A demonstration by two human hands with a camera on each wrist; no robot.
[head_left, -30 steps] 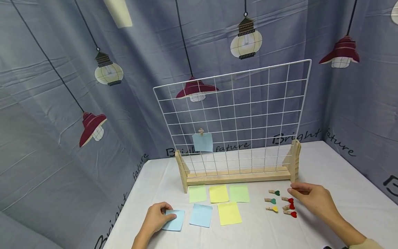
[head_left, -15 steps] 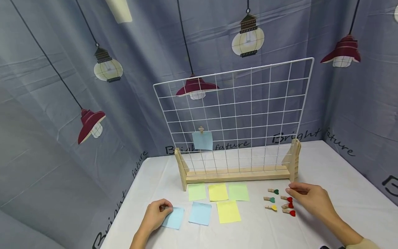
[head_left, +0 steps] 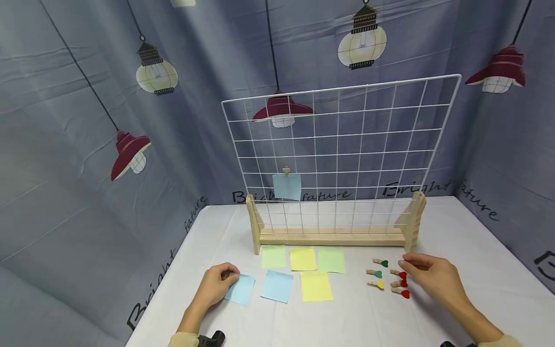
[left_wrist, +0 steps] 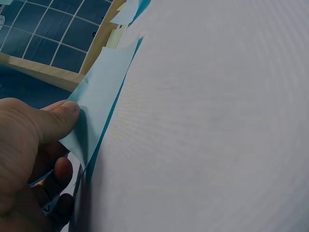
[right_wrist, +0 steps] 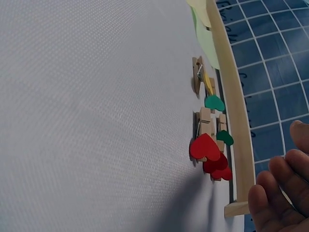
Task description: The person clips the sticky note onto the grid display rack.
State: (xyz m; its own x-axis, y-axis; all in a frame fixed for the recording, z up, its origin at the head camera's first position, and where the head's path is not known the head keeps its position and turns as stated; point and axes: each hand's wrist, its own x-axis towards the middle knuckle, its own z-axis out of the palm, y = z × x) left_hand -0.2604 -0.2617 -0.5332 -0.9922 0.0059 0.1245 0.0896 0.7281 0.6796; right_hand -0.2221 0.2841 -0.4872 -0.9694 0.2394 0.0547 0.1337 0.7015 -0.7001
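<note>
My left hand (head_left: 216, 285) pinches the near left corner of a blue sticky note (head_left: 242, 290) on the white table. In the left wrist view the thumb lies on top of the note (left_wrist: 104, 92), with fingers behind its edge. A second blue note (head_left: 277, 286) lies to its right. My right hand (head_left: 435, 278) hovers beside several small wooden clothespins with hearts, its fingers loosely bent and holding nothing. A red-heart clothespin (head_left: 401, 292) is among the nearest. Green hearts and a yellow-heart clothespin (head_left: 376, 285) lie left of the red ones.
A white wire grid (head_left: 347, 140) stands in a wooden base (head_left: 331, 239) behind the notes. One blue note (head_left: 287, 187) hangs on it from a heart clothespin (head_left: 286, 170). Green and yellow notes (head_left: 316, 287) lie before the base. Patterned curtains surround the table.
The view has tilted down a little. My left hand's thumb has drawn back to the note's corner, and the note has turned slightly. The right hand stays by the clothespins.
</note>
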